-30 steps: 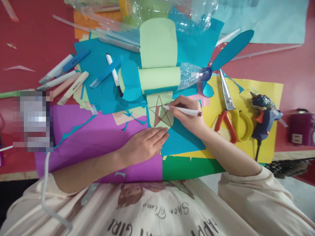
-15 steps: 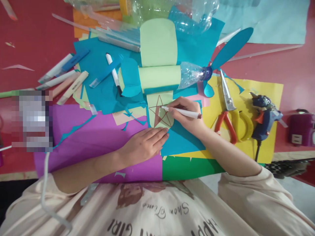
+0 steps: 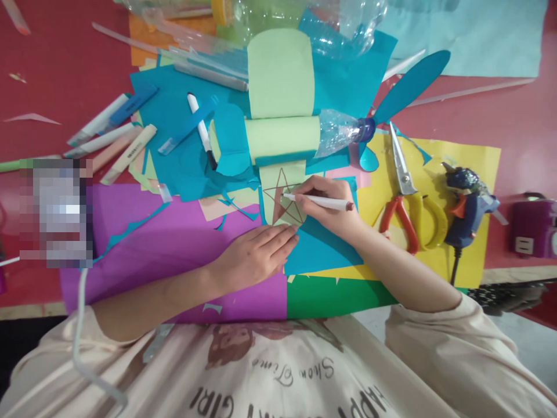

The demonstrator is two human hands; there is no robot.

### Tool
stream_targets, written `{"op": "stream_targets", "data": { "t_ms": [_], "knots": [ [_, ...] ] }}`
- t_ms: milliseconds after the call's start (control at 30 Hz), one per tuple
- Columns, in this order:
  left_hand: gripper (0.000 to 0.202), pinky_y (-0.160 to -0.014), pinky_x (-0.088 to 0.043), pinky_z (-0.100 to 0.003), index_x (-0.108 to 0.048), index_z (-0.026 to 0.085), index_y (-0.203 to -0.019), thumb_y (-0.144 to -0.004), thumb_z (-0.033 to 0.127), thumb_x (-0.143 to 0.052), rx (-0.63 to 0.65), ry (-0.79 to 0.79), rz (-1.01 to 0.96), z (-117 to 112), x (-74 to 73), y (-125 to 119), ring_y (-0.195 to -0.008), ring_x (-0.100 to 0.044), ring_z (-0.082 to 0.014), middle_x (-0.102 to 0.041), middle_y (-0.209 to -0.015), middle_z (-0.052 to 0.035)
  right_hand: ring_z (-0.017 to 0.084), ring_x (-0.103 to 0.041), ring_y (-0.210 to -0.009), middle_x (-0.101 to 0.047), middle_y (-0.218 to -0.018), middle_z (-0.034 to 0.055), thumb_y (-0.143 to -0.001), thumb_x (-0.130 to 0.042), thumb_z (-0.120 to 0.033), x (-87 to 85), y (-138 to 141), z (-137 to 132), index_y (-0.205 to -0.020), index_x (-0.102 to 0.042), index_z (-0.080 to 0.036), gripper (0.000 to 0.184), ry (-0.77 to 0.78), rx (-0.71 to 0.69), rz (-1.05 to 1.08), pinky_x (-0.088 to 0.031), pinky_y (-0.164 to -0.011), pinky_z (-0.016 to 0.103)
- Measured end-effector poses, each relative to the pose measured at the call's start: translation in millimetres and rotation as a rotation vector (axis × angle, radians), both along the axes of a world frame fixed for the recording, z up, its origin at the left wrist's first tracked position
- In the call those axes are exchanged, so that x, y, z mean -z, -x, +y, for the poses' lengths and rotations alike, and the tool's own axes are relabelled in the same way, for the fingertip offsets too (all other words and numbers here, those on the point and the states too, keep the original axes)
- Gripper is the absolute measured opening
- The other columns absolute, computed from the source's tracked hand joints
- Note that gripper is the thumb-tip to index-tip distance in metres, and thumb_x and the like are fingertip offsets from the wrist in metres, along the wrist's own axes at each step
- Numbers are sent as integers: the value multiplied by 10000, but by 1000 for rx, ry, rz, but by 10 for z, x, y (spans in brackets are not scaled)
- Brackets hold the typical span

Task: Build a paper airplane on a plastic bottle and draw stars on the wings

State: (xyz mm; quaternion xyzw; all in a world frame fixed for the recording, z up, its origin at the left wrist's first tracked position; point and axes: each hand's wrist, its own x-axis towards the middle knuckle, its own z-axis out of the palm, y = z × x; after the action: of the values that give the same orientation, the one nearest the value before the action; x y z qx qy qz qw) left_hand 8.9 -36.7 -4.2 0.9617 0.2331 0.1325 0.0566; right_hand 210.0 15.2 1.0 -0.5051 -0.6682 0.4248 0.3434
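Observation:
My right hand (image 3: 333,203) pinches a white felt-tip pen (image 3: 324,201) with a brown end. The pen's tip is at a brown outlined star (image 3: 278,203), partly coloured in, on the lower pale green wing (image 3: 300,171) of a model plane. My left hand (image 3: 261,252) lies flat, fingers stretched together, at the wing's near edge. The plane's body is a clear plastic bottle (image 3: 337,133) wrapped in pale green paper (image 3: 282,136), with a blue paper propeller (image 3: 413,84) at its purple cap. The upper wing (image 3: 281,72) points away from me.
Scissors (image 3: 402,191) with red and yellow handles and a blue glue gun (image 3: 465,215) lie on yellow paper (image 3: 478,157) at right. Several markers (image 3: 128,154) and a blurred-out device (image 3: 56,212) with a cable are at left. Clear bottles (image 3: 270,23) lie at the back.
The pen tip has shifted slightly left and down within the star, and my right hand has moved slightly with it. My left hand stays in place.

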Motion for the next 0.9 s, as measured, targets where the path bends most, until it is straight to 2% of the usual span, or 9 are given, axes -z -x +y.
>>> {"op": "stream_targets", "data": {
  "t_ms": [133, 400, 600, 900],
  "knots": [
    [289, -973, -497, -341, -576, 79, -1208, -944, 167, -499, 4, 15, -19, -3, 8, -3, -1129, -609, -214, -630, -1265, -115, 90, -512, -535, -631, -611, -8, -789, -562, -245, 16, -8, -1, -676, -594, -171, 139, -9, -48, -18, -370, -511, 225],
    [285, -941, -511, -326, -589, 99, -1195, -965, 160, -433, -7, -7, -18, -11, 7, -6, -1114, -613, -196, -642, -1251, -94, 88, -506, -513, -608, -573, -11, -793, -585, -287, 29, -21, -6, -656, -596, -178, 175, -23, -106, -21, -372, -498, 220],
    [294, -976, -490, -320, -589, 96, -1202, -962, 153, -429, -4, -7, -12, -5, 0, -5, -1124, -606, -189, -633, -1270, -87, 87, -495, -507, -603, -581, -16, -781, -579, -240, 44, 12, -8, -689, -596, -176, 113, 13, 134, 50, -364, -472, 216],
    [311, -990, -481, -322, -577, 95, -1230, -971, 181, -425, 0, -2, 6, -16, 15, 11, -1154, -587, -191, -611, -1301, -92, 87, -521, -534, -635, -606, -6, -771, -609, -184, 60, 12, -4, -702, -620, -167, 72, 25, 133, 44, -378, -488, 215]
  ]
}}
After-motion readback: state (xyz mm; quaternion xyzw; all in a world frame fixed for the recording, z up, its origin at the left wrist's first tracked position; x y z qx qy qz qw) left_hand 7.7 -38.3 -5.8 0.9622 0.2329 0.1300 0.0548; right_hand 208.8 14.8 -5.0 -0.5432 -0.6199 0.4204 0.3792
